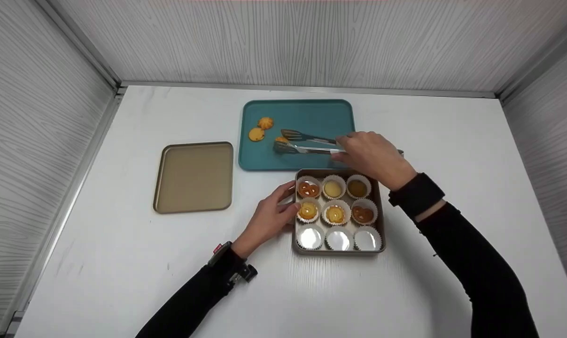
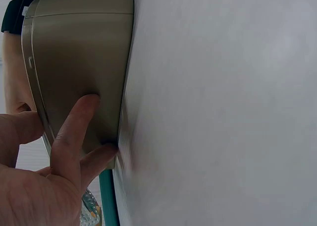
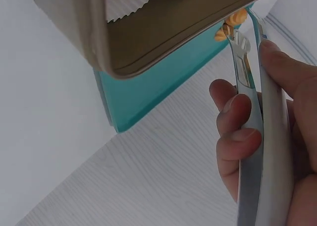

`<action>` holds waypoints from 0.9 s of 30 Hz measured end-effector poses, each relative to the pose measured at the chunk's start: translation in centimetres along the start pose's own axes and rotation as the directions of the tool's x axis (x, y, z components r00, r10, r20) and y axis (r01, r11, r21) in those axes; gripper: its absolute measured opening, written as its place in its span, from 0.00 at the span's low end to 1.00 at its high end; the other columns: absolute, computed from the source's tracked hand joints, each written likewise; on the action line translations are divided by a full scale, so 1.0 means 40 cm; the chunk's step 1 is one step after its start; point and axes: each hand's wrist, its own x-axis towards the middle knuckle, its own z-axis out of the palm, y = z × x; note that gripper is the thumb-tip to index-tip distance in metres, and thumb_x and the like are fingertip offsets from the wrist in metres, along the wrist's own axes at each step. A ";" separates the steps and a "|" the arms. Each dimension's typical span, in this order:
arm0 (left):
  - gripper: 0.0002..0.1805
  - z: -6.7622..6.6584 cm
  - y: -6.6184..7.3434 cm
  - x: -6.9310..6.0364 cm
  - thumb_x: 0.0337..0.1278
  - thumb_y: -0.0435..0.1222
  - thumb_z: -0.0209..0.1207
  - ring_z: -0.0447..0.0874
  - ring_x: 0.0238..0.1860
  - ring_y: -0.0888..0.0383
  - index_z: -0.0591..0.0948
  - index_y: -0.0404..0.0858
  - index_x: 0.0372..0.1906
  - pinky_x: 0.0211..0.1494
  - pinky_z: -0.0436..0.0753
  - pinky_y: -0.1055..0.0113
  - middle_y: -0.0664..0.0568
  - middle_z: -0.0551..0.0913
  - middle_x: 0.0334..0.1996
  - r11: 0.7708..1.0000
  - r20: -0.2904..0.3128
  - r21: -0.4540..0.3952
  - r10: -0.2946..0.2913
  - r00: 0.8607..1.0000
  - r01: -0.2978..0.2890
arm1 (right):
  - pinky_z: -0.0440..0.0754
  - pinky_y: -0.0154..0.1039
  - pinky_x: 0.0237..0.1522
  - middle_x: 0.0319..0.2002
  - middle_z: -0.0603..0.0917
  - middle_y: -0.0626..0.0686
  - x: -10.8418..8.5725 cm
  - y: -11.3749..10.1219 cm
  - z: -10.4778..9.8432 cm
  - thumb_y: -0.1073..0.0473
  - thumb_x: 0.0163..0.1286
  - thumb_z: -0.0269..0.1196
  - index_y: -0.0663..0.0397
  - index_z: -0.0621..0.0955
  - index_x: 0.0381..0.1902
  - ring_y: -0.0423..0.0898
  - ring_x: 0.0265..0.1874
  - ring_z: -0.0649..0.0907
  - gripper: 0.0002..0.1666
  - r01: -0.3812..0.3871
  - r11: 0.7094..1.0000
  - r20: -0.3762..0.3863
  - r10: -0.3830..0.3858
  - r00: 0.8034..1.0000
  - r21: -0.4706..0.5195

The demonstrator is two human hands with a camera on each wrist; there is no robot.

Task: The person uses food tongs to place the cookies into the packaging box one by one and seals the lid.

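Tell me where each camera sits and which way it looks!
Head: on the head, looking forward and down at the tin, teal tray and tongs; left hand and right hand show.
Left wrist: worn there, facing the tin's outer side; left hand and some of the right arm show.
Right wrist: worn there, facing along the tongs; right hand shows.
The head and right wrist views share the tongs and teal tray.
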 end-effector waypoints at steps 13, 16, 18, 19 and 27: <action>0.33 0.001 -0.001 0.002 0.75 0.36 0.59 0.79 0.66 0.41 0.64 0.38 0.79 0.65 0.81 0.56 0.36 0.70 0.73 1.000 -0.001 0.009 0.007 1.000 -0.007 | 0.87 0.53 0.35 0.37 0.88 0.62 -0.069 0.034 -0.039 0.51 0.73 0.69 0.68 0.83 0.55 0.55 0.31 0.87 0.25 -0.039 0.997 -0.033 0.041 0.999 0.065; 0.33 0.002 -0.001 0.003 0.75 0.36 0.59 0.79 0.66 0.41 0.64 0.38 0.79 0.65 0.81 0.56 0.36 0.70 0.73 1.000 -0.002 0.011 0.003 1.000 -0.003 | 0.86 0.52 0.33 0.34 0.86 0.60 -0.087 0.038 -0.045 0.51 0.73 0.69 0.67 0.84 0.53 0.53 0.29 0.86 0.23 -0.041 0.997 -0.044 0.044 0.998 0.062; 0.33 0.002 -0.002 0.004 0.75 0.36 0.59 0.79 0.66 0.41 0.64 0.38 0.79 0.65 0.81 0.56 0.36 0.70 0.73 1.000 0.000 0.014 0.004 1.000 -0.004 | 0.85 0.51 0.32 0.31 0.85 0.58 -0.100 0.039 -0.049 0.51 0.73 0.69 0.66 0.84 0.51 0.52 0.28 0.85 0.22 -0.037 0.998 -0.057 0.040 0.998 0.059; 0.33 0.002 -0.003 0.004 0.75 0.36 0.59 0.79 0.66 0.41 0.64 0.38 0.79 0.65 0.81 0.56 0.36 0.70 0.73 1.000 0.000 0.015 0.004 1.000 -0.004 | 0.85 0.51 0.31 0.30 0.85 0.58 -0.106 0.040 -0.049 0.51 0.73 0.69 0.66 0.84 0.50 0.51 0.27 0.85 0.22 -0.034 0.998 -0.065 0.038 0.997 0.056; 0.33 0.001 -0.006 0.003 0.75 0.36 0.59 0.78 0.66 0.40 0.64 0.37 0.79 0.65 0.81 0.54 0.35 0.69 0.73 1.000 0.008 0.006 0.027 1.000 -0.027 | 0.85 0.45 0.29 0.29 0.85 0.55 -0.143 0.032 -0.055 0.53 0.71 0.71 0.63 0.84 0.48 0.47 0.25 0.84 0.19 -0.014 0.999 -0.089 0.019 0.996 0.052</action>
